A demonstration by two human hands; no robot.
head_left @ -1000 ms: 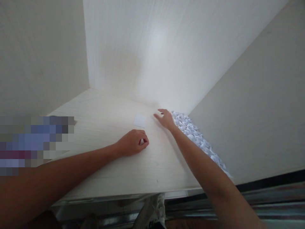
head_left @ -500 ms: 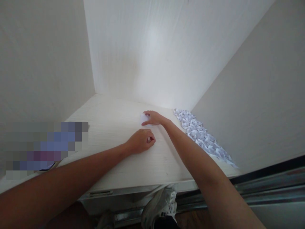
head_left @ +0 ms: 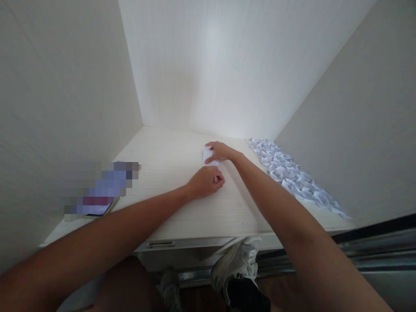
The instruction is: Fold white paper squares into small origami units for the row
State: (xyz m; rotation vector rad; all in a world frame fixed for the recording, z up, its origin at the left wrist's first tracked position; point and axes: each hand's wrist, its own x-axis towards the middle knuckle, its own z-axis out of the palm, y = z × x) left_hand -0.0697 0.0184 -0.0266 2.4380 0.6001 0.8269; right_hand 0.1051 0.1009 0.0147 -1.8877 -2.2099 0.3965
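Note:
My right hand [head_left: 221, 151] reaches toward the back of the white shelf, its thumb and fingers closed around a small white piece of paper [head_left: 208, 155] on the surface. Just in front of it, my left hand [head_left: 207, 182] rests curled with fingers wrapped in. A pale bit shows in the gap of that curl, too small to name. Along the right wall lies a long heap of folded white paper pieces [head_left: 292, 175], apart from both hands.
A phone-like device [head_left: 100, 209], mostly blurred out, lies at the left of the shelf [head_left: 169, 151]. Walls enclose the back and both sides. Below the front edge are a shoe [head_left: 238, 264] and dark metal rails [head_left: 380, 249] at the right.
The view has shifted, so everything sits farther right and slightly higher. More of the white paper shows in my right hand. My left hand stays curled near it.

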